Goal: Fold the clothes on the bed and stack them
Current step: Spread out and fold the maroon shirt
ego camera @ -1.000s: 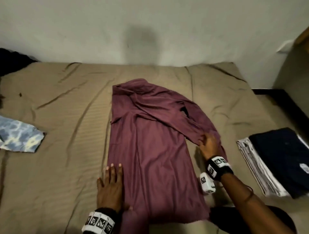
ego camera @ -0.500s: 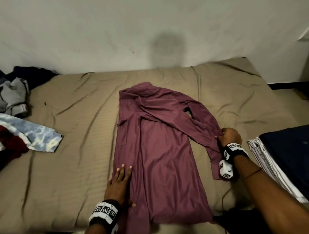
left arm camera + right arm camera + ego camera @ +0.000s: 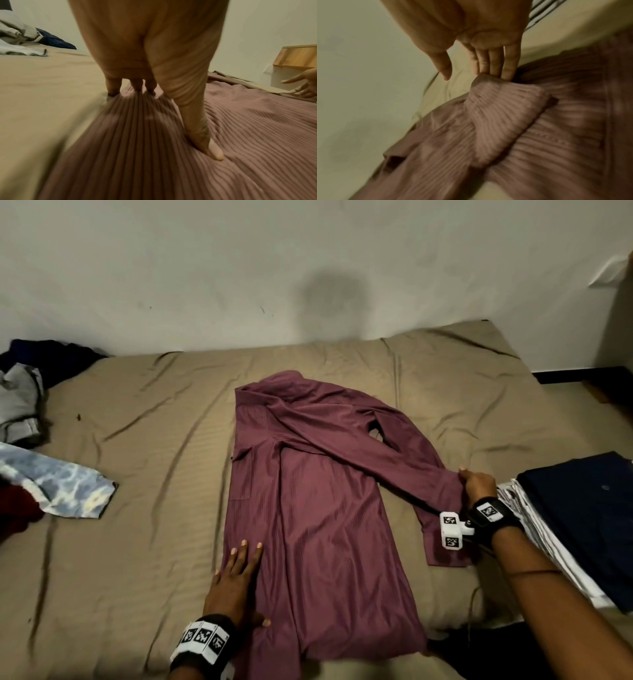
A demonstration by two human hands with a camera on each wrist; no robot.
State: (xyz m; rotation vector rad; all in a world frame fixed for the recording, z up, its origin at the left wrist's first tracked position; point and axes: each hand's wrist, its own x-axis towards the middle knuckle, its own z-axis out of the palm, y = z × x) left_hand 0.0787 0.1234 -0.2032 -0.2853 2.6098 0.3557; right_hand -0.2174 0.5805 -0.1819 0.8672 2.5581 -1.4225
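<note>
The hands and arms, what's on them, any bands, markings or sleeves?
Both forearms are bare, no sleeves. The left hand and right hand each have a black wristband carrying white squares printed with black coded markers. A white marker cube juts from the right band.

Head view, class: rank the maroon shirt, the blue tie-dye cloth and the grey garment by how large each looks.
1. maroon shirt, clearly largest.
2. blue tie-dye cloth, though the frame edge cuts it off.
3. grey garment, also cut off and farther away, so its place below the cloth is unsure.
</note>
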